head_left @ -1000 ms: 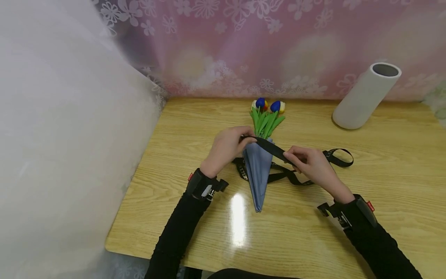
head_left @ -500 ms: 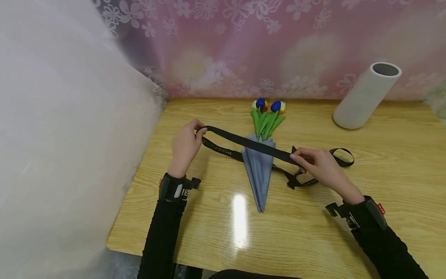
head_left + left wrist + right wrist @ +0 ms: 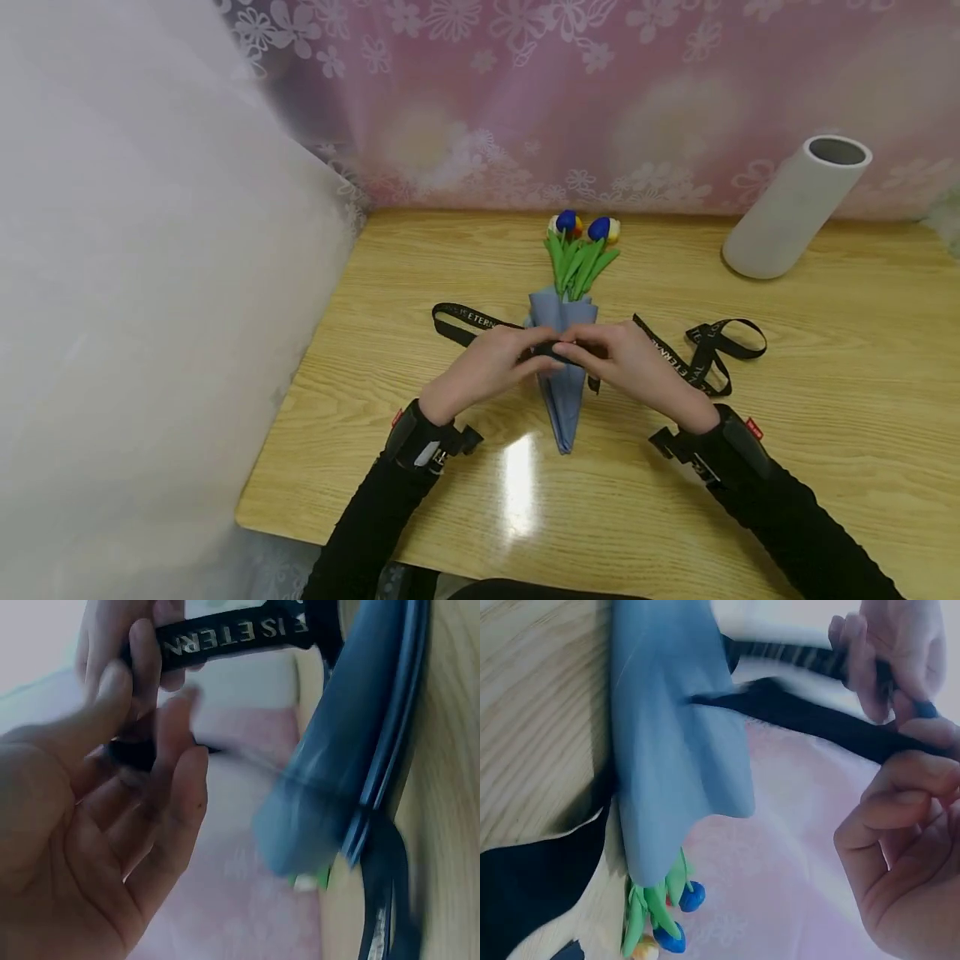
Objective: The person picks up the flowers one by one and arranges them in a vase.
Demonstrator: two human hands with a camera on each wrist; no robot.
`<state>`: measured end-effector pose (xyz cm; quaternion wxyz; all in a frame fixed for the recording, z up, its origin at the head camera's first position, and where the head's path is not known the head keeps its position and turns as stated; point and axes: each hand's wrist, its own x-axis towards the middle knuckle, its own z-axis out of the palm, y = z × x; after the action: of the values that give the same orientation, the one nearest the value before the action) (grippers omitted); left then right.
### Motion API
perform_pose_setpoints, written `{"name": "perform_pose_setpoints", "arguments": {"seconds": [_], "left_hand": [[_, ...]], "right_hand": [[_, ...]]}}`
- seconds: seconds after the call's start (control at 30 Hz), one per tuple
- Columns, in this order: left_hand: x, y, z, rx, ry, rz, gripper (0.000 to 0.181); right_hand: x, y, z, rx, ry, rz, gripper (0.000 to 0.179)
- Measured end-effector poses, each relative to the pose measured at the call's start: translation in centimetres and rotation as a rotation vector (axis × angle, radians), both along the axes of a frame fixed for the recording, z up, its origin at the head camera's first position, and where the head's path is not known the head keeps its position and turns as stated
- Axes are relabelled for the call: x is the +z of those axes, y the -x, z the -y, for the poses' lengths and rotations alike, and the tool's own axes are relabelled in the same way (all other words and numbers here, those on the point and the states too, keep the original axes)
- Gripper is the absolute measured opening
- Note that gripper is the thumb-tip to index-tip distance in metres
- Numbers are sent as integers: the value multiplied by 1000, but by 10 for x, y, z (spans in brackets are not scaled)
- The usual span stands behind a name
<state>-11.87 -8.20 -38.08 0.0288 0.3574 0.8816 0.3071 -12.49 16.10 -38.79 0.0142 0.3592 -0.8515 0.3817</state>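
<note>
Above the bouquet my left hand (image 3: 491,367) and right hand (image 3: 626,362) meet fingertip to fingertip. Both pinch a black ribbon (image 3: 557,353) with printed lettering. In the right wrist view, lengths of ribbon (image 3: 810,720) stretch from the fingers to the wrapping. The bouquet lies flat beneath, tulips (image 3: 567,222) pointing away and blue wrapping (image 3: 562,400) tapering toward me. A ribbon loop (image 3: 456,321) reaches out left of the wrapping. More ribbon (image 3: 705,358) lies in loops to the right. Exactly how the strands cross between my fingers is hidden and blurred.
A white cylindrical vase (image 3: 795,208) stands at the back right of the wooden table (image 3: 420,250). Behind the table hangs a pink floral curtain (image 3: 450,100), and a white sheet (image 3: 150,250) hangs along the left side.
My left hand pulled the ribbon out to the left, then came back to the middle. My right hand moved left to meet it, leaving a ribbon loop on the left.
</note>
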Motion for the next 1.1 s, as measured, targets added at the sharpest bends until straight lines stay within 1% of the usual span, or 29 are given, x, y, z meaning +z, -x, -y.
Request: {"name": "perform_pose_setpoints", "arguments": {"seconds": [0.03,0.07,0.1,0.13,0.27,0.33,0.4,0.43,0.47,0.53,0.57,0.6,0.63,0.67,0.7,0.77,0.83,0.87,0.9,0.93,0.97,1.03,1.1], "left_hand": [[0,-1,4,20,-3,1,18],[0,-1,11,62,-7,6,16],[0,-1,21,113,-16,21,19],[0,-1,32,167,-12,20,22],[-4,-4,84,442,13,25,28],[-6,-7,108,573,59,21,29],[-6,-12,126,687,115,6,25],[-7,-14,132,729,147,0,24],[-7,-15,136,763,185,-11,28],[-8,-17,137,800,221,-30,42],[-8,-17,134,800,227,-50,50],[-9,-16,128,790,225,-62,54],[-10,-14,120,759,217,-77,55],[-11,-11,111,712,207,-97,53],[-13,-8,101,650,198,-101,51],[-18,-1,79,491,218,-105,46],[-24,7,59,324,253,-61,45],[-28,9,50,255,282,-32,45],[-30,12,42,201,312,-1,46],[-33,14,36,162,339,27,47],[-36,16,32,138,360,55,48],[-39,17,29,119,393,106,50],[-40,18,32,115,411,141,52]], "right_hand": [[0,-1,-1,-3,1,5,9],[0,-1,-4,-12,-4,7,9],[-1,-2,-8,-26,-9,13,9],[-3,-2,-14,-45,-14,14,10],[-13,-2,-42,-126,-38,-3,10],[-17,-3,-56,-168,-64,-42,8],[-20,-3,-67,-208,-99,-89,7],[-21,-3,-72,-229,-124,-120,5],[-23,-3,-76,-247,-146,-146,4],[-26,-3,-83,-263,-187,-190,8],[-28,-3,-86,-256,-208,-202,13],[-31,-4,-88,-237,-223,-215,19],[-34,-4,-90,-210,-241,-223,25],[-36,-4,-90,-177,-258,-225,32],[-39,-4,-90,-137,-273,-224,39],[-45,-6,-88,-62,-305,-215,51],[-50,-8,-85,-14,-343,-188,57],[-52,-9,-84,1,-364,-164,57],[-53,-9,-83,11,-386,-138,56],[-54,-10,-84,15,-411,-112,54],[-54,-10,-84,12,-438,-69,52],[-54,-11,-89,-8,-490,3,50],[-53,-12,-97,-34,-521,63,50]]}}
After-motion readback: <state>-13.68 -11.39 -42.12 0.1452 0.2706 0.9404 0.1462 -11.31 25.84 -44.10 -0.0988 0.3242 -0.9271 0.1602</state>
